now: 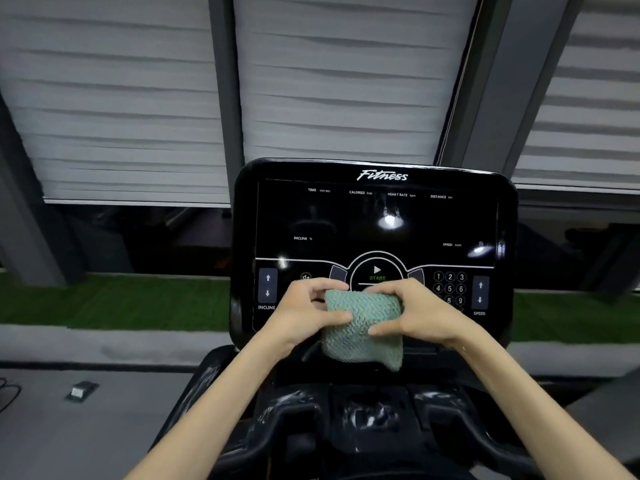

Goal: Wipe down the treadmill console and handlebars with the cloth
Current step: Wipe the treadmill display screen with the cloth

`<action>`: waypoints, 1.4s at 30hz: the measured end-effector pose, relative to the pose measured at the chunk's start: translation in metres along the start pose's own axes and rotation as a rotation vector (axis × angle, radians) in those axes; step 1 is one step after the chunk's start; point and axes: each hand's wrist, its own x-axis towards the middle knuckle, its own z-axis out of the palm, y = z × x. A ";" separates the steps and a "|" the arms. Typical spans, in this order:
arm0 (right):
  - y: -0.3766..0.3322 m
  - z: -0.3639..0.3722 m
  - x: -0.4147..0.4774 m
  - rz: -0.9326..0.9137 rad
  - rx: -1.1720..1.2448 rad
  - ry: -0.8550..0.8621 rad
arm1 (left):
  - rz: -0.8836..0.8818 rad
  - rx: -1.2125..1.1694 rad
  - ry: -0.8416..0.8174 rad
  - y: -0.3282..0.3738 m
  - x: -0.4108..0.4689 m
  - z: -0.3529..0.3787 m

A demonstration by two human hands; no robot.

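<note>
View from head height, looking forward and down at a black treadmill console with a dark, unlit screen. White labels near its top read TIME, CALORIES, HEART RATE and DISTANCE, under the word Fitness.

In front of the console's lower middle, just below its START button, two bare hands hold a folded teal cloth between them. The left hand grips the cloth's left edge, fingers curled over the top and thumb pressed on the front. The right hand grips the right edge the same way (thumb in front, fingers wrapped over the top). Whether the cloth touches the console cannot be told. Its lower corner hangs past the console's bottom edge.

Below the console, nearer the viewer, are glossy black handlebars; neither hand touches them. Behind the console hang pale grey window blinds, and a strip of green turf runs level with its lower half.
</note>
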 end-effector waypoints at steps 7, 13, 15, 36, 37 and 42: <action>-0.004 0.010 0.004 -0.099 -0.271 0.159 | 0.236 0.692 0.084 -0.008 0.003 -0.012; 0.007 0.030 0.009 -0.028 0.373 0.009 | 0.279 0.434 0.130 -0.021 0.008 -0.011; 0.013 0.044 0.014 0.015 0.460 0.024 | 0.306 0.388 0.136 -0.028 0.009 -0.012; 0.076 0.140 -0.003 -0.312 -0.777 0.023 | 0.534 1.121 0.627 -0.065 0.083 -0.104; 0.080 0.140 -0.004 -0.315 -0.777 -0.009 | 0.546 1.117 0.633 -0.066 0.084 -0.103; 0.080 0.130 0.006 -0.469 -0.749 0.098 | 0.572 1.122 0.677 -0.068 0.086 -0.103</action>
